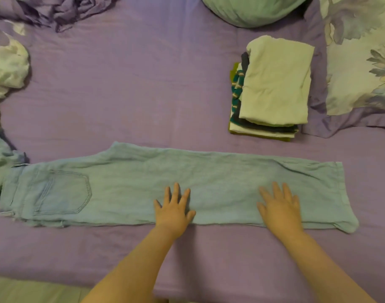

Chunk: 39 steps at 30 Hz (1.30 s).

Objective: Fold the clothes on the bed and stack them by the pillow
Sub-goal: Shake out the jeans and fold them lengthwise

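Pale blue denim jeans (pixel 143 189), folded lengthwise leg over leg, stretched flat across the purple bedsheet (pixel 132 95) from waistband at left to hem at right. Left hand (pixel 173 209) pressed palm-down on the mid-leg, fingers straight and spread, gripping nothing. Right hand (pixel 280 207) likewise flat on the lower leg nearer the hem, fingers extended, nothing pinched or curled round. Both hands near the jeans' closer edge, wrists over bare sheet.

No brand, label or legible writing anywhere on the denim.

Back pocket (pixel 62 193) facing up near the waistband, outlined in double stitching; fabric faintly creased, far edge bulging outward at the seat.

Stack of folded clothes (pixel 274 84) beyond the right hand, well apart from the jeans, topped by a cream garment, with striped teal and olive layers beneath, just beside the floral pillow (pixel 359 62).
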Available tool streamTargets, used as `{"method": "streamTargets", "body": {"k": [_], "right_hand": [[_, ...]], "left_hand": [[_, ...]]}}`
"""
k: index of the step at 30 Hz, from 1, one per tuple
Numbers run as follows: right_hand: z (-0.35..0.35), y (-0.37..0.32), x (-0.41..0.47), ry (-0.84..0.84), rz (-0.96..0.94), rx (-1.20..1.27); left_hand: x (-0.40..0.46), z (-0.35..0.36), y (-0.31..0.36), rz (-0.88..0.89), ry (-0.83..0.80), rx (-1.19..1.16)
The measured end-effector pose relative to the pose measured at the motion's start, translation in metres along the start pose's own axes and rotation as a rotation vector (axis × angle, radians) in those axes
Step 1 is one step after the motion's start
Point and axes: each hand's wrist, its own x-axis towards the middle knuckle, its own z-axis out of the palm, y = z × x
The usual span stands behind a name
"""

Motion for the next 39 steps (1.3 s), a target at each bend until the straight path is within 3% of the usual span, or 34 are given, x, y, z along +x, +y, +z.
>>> {"method": "streamTargets", "body": {"k": [3, 5, 9, 11, 20, 23, 30, 33, 36, 39], "right_hand": [[0.008, -0.082, -0.005, -0.070, -0.230, 0.148], [0.023, -0.120, -0.014, -0.123, -0.291, 0.093], [0.039, -0.158, -0.019, -0.213, -0.154, 0.023], [0.031, -0.178, -0.016, -0.190, -0.159, -0.018], [-0.020, -0.348, 0.041, -0.017, -0.525, -0.006], [-0.020, -0.396, 0.058, -0.043, -0.623, -0.070], [-0.042, -0.446, 0.095, -0.118, -0.412, -0.123], [-0.019, -0.470, 0.058, 0.044, -0.535, -0.228], [0.010, -0.485, 0.010, -0.041, -0.790, -0.194], [0.025, -0.495, -0.021, 0.048, -0.888, -0.145]], "left_hand": [[-0.003, -0.001, -0.031, -0.029, 0.032, -0.021], [-0.004, 0.002, -0.057, -0.067, 0.039, -0.038], [-0.007, 0.002, -0.113, -0.075, 0.055, -0.010], [-0.008, -0.001, -0.140, -0.068, 0.065, 0.000], [-0.002, -0.019, -0.256, -0.211, 0.159, -0.049], [-0.007, -0.014, -0.291, -0.201, 0.089, -0.037], [-0.016, -0.008, -0.308, -0.103, 0.011, -0.149], [-0.027, -0.022, -0.335, -0.160, 0.219, -0.231], [-0.038, -0.029, -0.372, -0.242, 0.502, -0.200], [-0.042, -0.030, -0.410, -0.387, 0.467, -0.176]]}}
